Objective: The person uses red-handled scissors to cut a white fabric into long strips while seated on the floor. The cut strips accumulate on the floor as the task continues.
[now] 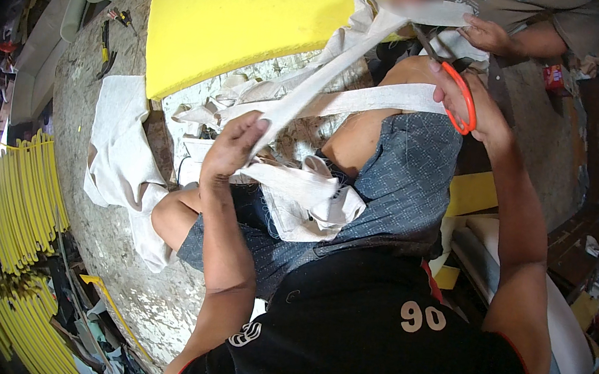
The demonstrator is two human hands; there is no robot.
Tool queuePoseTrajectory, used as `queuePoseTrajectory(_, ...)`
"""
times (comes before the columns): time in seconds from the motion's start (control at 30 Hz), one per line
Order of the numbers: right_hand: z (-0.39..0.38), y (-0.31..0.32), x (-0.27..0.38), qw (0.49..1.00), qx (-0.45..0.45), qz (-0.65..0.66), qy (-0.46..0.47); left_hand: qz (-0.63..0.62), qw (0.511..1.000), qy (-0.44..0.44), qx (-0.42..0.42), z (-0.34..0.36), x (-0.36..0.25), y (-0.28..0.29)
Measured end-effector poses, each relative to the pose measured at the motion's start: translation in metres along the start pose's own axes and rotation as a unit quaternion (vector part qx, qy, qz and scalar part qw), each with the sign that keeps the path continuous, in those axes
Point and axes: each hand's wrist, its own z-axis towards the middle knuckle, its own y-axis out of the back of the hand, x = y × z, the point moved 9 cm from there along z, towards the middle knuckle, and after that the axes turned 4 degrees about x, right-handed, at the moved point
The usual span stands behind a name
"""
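My left hand [233,145] pinches one end of a long off-white cloth strip [331,77] that stretches up to the far right. A co-worker's hand [486,36] grips the cloth at that far end. In my right hand [480,104] is a pair of scissors [465,106] with orange handles, its dark blades pointing up toward the strip. Whether the blades touch the cloth I cannot tell. A second cloth strip [385,99] crosses my knee and ends beside my right fingers. Bunched off-white cloth [313,200] lies on my lap, below my left hand.
A large yellow foam sheet [245,23] lies ahead on the worn work surface [74,107]. White cloth [122,139] drapes at the left, with pliers [105,51] farther back. Stacked yellow strips [25,198] stand at the left edge. The co-worker sits at the far right.
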Motion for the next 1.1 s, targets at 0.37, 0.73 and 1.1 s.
queuePoseTrajectory(0.37, -0.008, -0.012, -0.001, 0.995, 0.046, 0.087, -0.018, -0.028, 0.997, -0.052, 0.042, 0.000, 0.011, 0.021)
queuePoseTrajectory(0.73, -0.012, -0.021, 0.014, 0.995, 0.056, 0.082, -0.012, -0.046, 0.997, -0.040, 0.040, -0.004, 0.019, 0.032)
queuePoseTrajectory(1.1, -0.007, -0.028, 0.017, 0.992, 0.052, 0.115, 0.010, -0.073, 0.994, -0.022, 0.074, -0.024, 0.007, 0.008)
